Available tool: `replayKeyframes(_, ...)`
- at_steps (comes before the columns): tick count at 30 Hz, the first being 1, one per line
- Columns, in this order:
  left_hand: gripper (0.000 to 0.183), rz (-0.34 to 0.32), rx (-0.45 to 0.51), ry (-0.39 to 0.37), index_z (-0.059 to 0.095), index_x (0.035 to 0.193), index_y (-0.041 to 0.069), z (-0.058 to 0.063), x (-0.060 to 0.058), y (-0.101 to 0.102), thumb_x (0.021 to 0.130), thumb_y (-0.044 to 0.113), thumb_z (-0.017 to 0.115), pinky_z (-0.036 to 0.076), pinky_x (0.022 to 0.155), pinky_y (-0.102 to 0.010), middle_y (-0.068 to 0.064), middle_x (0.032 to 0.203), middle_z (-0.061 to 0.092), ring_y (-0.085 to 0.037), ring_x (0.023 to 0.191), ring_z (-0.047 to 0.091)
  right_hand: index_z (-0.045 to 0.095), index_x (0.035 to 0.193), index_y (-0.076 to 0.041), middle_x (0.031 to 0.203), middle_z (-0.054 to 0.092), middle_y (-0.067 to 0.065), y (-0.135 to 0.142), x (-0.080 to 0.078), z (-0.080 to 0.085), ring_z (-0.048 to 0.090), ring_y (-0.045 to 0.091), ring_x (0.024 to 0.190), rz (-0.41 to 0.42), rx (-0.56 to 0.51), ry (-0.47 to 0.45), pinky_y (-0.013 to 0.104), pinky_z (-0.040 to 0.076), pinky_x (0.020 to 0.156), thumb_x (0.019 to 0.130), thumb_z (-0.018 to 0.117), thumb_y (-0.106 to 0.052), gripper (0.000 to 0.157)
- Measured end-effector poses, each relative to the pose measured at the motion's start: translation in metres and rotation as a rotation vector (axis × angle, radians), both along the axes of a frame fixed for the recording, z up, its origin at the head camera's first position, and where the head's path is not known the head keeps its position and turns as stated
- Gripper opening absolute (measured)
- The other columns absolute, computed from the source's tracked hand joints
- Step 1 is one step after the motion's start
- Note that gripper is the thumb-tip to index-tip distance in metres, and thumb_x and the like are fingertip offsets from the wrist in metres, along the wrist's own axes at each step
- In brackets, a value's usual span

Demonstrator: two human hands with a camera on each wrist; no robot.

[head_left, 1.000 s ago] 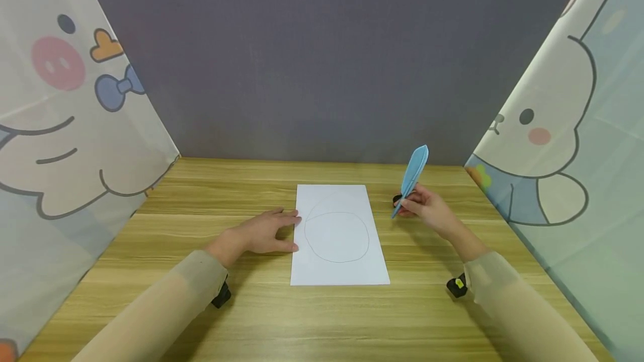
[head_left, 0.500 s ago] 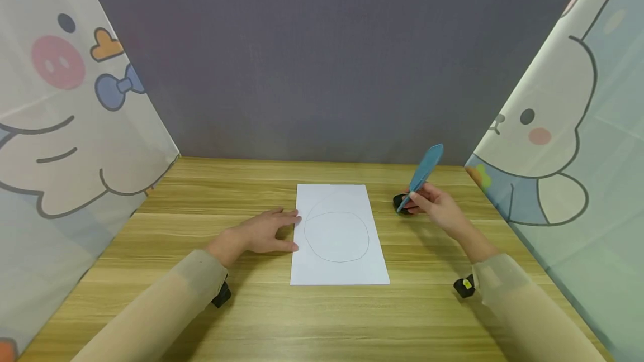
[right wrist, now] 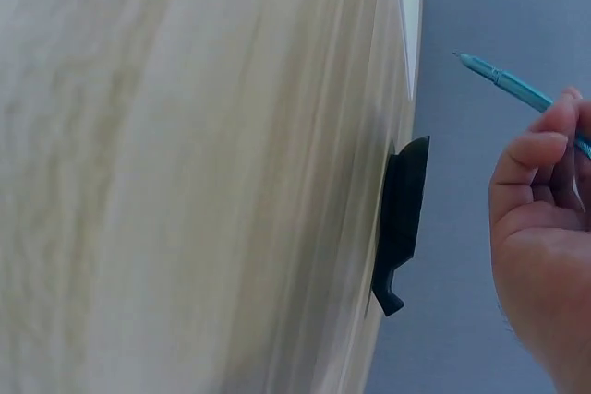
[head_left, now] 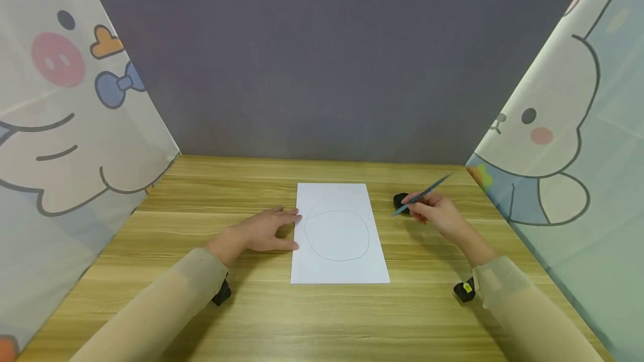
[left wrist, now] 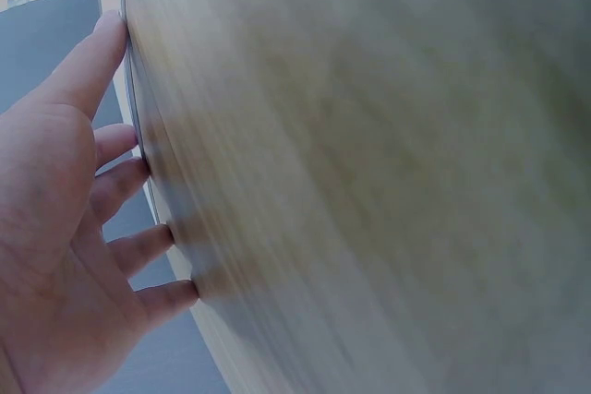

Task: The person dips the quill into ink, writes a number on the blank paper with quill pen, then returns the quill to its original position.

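Note:
My right hand (head_left: 436, 212) pinches a blue feather-shaped pen (head_left: 432, 186) between thumb and fingers. In the head view the feather is seen edge-on, leaning up to the right, with its tip to the lower left. The right wrist view shows the pen's pointed tip (right wrist: 476, 64) raised above the table. Just behind the hand, a small black object (head_left: 399, 200) with a curved profile sits on the table. A white sheet of paper (head_left: 338, 273) bears a thin drawn circle and a fainter arc above it. My left hand (head_left: 266, 232) rests with extended fingers at the sheet's left edge.
The wood-grain table (head_left: 327, 323) meets a dark grey panel (head_left: 322, 71) at the back. Cartoon-printed cloths, one on the left (head_left: 30, 105) and one on the right (head_left: 619, 183), bound the sides. Both wrists carry small black devices.
The pen has turned from showing its broad feather face to edge-on and tilted lower to the right. My right hand has shifted slightly right. The left hand stays in place.

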State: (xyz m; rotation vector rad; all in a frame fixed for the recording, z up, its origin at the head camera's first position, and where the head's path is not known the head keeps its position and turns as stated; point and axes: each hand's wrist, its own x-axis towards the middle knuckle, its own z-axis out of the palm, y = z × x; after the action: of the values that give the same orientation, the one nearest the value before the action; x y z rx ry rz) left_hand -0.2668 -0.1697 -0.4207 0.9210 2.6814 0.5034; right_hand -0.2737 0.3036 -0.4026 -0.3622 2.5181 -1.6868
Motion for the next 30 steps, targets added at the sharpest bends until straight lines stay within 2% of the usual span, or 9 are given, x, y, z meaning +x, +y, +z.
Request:
replayKeyframes(2, 0.083, -0.001, 0.000, 0.001, 0.045, 0.168, 0.009, 0.000, 0.000, 0.000, 0.104, 0.054, 0.072, 0.026, 0.132, -0.072, -0.014, 0.179, 0.035, -0.054, 0.166, 0.025, 0.068, 0.130, 0.013, 0.085, 0.071, -0.004, 0.001, 0.000, -0.001, 0.064, 0.014, 0.076, 0.017, -0.027, -0.003, 0.028, 0.056, 0.070, 0.112, 0.063, -0.012, 0.032)
replayKeyframes(5, 0.083, -0.005, 0.004, 0.002, 0.045, 0.168, 0.008, -0.001, 0.000, 0.000, 0.104, 0.054, 0.072, 0.026, 0.132, -0.072, -0.015, 0.179, 0.035, -0.054, 0.165, 0.025, 0.064, 0.138, 0.016, 0.097, 0.081, -0.004, 0.002, -0.001, -0.004, 0.077, 0.014, 0.088, 0.056, -0.076, -0.019, 0.027, 0.064, 0.079, 0.112, 0.063, -0.013, 0.038)
replayKeyframes(8, 0.082, -0.008, 0.006, 0.006, 0.046, 0.168, 0.008, -0.001, 0.000, 0.000, 0.105, 0.053, 0.072, 0.026, 0.132, -0.072, -0.015, 0.179, 0.035, -0.054, 0.165, 0.026, 0.060, 0.143, 0.017, 0.105, 0.084, -0.002, 0.004, -0.001, -0.006, 0.083, 0.016, 0.097, 0.077, -0.110, -0.026, 0.029, 0.067, 0.083, 0.112, 0.065, -0.013, 0.043)
replayKeyframes(17, 0.082, 0.001, 0.003, -0.003, 0.046, 0.168, 0.009, -0.001, 0.000, -0.001, 0.104, 0.054, 0.072, 0.025, 0.133, -0.072, -0.014, 0.179, 0.035, -0.053, 0.166, 0.025, 0.063, 0.138, 0.019, 0.100, 0.082, 0.007, 0.006, -0.001, -0.009, 0.077, 0.018, 0.088, 0.070, -0.084, -0.012, 0.030, 0.065, 0.077, 0.114, 0.062, -0.014, 0.041)
replayKeyframes(23, 0.083, -0.001, -0.003, 0.001, 0.045, 0.168, 0.010, -0.002, -0.001, -0.001, 0.104, 0.056, 0.072, 0.026, 0.132, -0.072, -0.014, 0.179, 0.035, -0.053, 0.166, 0.025, 0.064, 0.137, 0.015, 0.102, 0.082, 0.004, 0.006, 0.001, -0.011, 0.076, 0.021, 0.088, 0.081, -0.107, -0.010, 0.031, 0.064, 0.075, 0.114, 0.062, -0.014, 0.037)
replayKeyframes(27, 0.083, 0.001, -0.001, 0.000, 0.045, 0.168, 0.010, -0.001, -0.001, -0.001, 0.104, 0.056, 0.072, 0.025, 0.133, -0.072, -0.013, 0.180, 0.034, -0.053, 0.166, 0.025, 0.058, 0.143, 0.019, 0.110, 0.085, 0.003, 0.007, -0.002, -0.013, 0.083, 0.019, 0.098, 0.133, -0.148, -0.011, 0.029, 0.066, 0.079, 0.113, 0.062, -0.012, 0.043)
replayKeyframes(30, 0.083, 0.003, 0.002, -0.004, 0.045, 0.168, 0.010, 0.000, -0.001, 0.000, 0.104, 0.055, 0.072, 0.025, 0.133, -0.072, -0.013, 0.180, 0.034, -0.053, 0.166, 0.025, 0.050, 0.149, 0.022, 0.121, 0.084, 0.002, 0.010, -0.005, -0.015, 0.083, 0.018, 0.107, 0.217, -0.164, 0.003, 0.029, 0.068, 0.084, 0.113, 0.060, -0.008, 0.048)
